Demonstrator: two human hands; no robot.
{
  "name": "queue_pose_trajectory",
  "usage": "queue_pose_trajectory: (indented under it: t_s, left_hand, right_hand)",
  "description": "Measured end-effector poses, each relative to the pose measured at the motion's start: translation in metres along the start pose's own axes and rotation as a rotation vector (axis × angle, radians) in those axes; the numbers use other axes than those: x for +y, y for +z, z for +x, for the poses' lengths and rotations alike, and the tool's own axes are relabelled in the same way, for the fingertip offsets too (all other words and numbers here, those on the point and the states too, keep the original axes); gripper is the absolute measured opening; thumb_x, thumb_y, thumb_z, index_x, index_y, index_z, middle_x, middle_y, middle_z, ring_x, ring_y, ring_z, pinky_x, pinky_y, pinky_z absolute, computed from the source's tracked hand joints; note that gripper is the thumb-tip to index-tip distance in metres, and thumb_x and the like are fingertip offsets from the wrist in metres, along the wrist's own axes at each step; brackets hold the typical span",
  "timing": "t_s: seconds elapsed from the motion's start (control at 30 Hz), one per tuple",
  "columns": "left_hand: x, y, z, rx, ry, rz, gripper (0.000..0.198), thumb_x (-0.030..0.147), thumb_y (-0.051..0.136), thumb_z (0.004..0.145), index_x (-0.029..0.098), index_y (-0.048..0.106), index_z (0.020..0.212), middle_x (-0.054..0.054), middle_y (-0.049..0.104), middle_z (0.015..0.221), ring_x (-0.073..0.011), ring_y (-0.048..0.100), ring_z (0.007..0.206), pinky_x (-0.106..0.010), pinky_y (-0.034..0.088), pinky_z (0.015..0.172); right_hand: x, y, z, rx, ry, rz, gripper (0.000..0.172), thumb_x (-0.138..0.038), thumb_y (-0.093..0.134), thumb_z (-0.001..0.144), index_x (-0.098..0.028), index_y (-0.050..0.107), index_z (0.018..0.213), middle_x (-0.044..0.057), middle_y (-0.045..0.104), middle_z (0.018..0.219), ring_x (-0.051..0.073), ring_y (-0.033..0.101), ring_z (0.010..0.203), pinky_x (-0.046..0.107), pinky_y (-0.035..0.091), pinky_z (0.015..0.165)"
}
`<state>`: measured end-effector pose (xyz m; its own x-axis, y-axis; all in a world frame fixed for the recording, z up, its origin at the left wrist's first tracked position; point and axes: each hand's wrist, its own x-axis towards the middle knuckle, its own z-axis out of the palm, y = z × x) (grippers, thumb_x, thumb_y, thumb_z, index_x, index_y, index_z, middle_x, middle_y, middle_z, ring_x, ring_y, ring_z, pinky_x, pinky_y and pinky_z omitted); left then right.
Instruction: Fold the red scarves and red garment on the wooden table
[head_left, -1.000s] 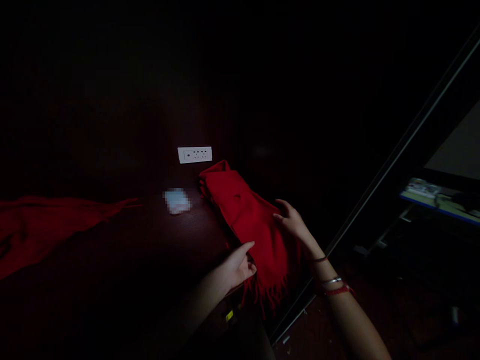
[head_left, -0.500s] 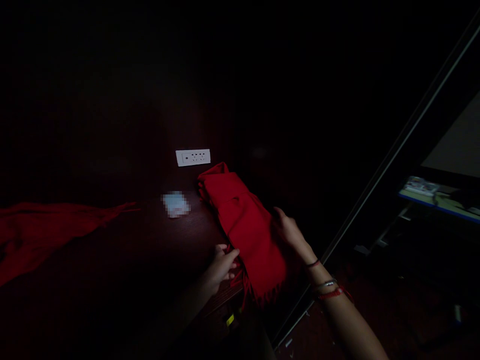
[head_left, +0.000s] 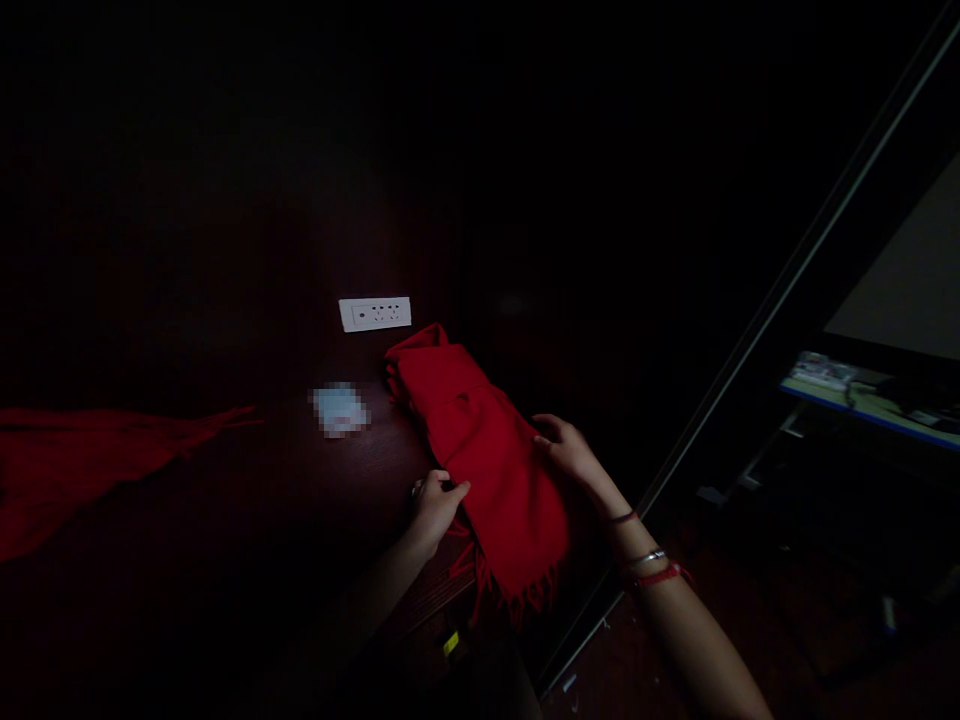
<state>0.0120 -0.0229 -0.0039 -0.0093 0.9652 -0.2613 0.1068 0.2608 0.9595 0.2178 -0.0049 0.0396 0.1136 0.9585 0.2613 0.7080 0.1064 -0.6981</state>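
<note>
A folded red scarf (head_left: pixel 480 450) with a fringed end lies on a dark wooden table (head_left: pixel 300 520), its fringe hanging over the near edge. My left hand (head_left: pixel 435 503) pinches the scarf's left edge, fingers closed on the cloth. My right hand (head_left: pixel 568 452) rests on the scarf's right edge with fingers bent over the fabric; bracelets circle that wrist. The room is very dark.
A second red scarf (head_left: pixel 82 460) lies spread at the table's far left. A white socket strip (head_left: pixel 374 313) sits on the back wall, with a small blurred white item (head_left: pixel 340 408) on the table in front of it. A metal rail (head_left: pixel 757 340) runs diagonally at the right; a lit shelf (head_left: pixel 862 395) lies beyond.
My left hand moved from the fringed end up the scarf's left edge and closed on it. The right hand shifted slightly left along the right edge. The view drifted.
</note>
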Motion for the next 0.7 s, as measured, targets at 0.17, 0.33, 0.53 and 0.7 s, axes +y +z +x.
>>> queue_pose_trajectory:
  t_s: [0.17, 0.33, 0.53, 0.7]
  left_hand:
    - [-0.001, 0.003, -0.003, -0.074, -0.028, -0.052, 0.004, 0.013, 0.05, 0.073, 0.015, 0.048, 0.076, -0.005, 0.061, 0.079, -0.0115, 0.056, 0.062, -0.02, 0.036, 0.05]
    - [-0.002, 0.003, 0.001, 0.073, 0.025, -0.042, 0.014, 0.015, 0.06, 0.068, 0.016, 0.048, 0.075, -0.005, 0.06, 0.088, -0.0149, 0.057, 0.082, -0.023, 0.044, 0.069]
    - [-0.009, 0.014, -0.033, -0.274, -0.29, -0.364, 0.012, 0.006, 0.046, 0.072, 0.016, 0.048, 0.076, -0.003, 0.062, 0.081, -0.0114, 0.06, 0.073, -0.023, 0.045, 0.073]
    - [-0.012, 0.0, -0.043, -0.198, -0.25, -0.187, 0.016, 0.007, 0.049, 0.069, 0.017, 0.049, 0.082, -0.006, 0.058, 0.088, -0.0168, 0.057, 0.086, -0.028, 0.045, 0.075]
  right_hand:
    - [0.0, 0.005, -0.003, 0.006, -0.063, -0.129, 0.034, -0.011, 0.045, 0.073, -0.014, 0.057, 0.105, 0.007, 0.062, 0.098, 0.015, 0.057, 0.088, 0.025, 0.042, 0.077]
    - [-0.003, 0.004, -0.002, -0.004, -0.052, -0.16, 0.035, -0.01, 0.045, 0.073, -0.015, 0.057, 0.105, 0.006, 0.064, 0.097, 0.015, 0.058, 0.086, 0.024, 0.043, 0.075]
    - [-0.001, 0.005, -0.002, -0.025, -0.056, -0.199, 0.034, -0.01, 0.044, 0.075, -0.015, 0.057, 0.106, 0.008, 0.064, 0.098, 0.016, 0.059, 0.087, 0.023, 0.042, 0.074]
    - [-0.001, 0.002, -0.004, -0.047, -0.05, -0.214, 0.033, -0.009, 0.043, 0.075, -0.015, 0.057, 0.105, 0.007, 0.064, 0.099, 0.015, 0.059, 0.088, 0.022, 0.042, 0.074]
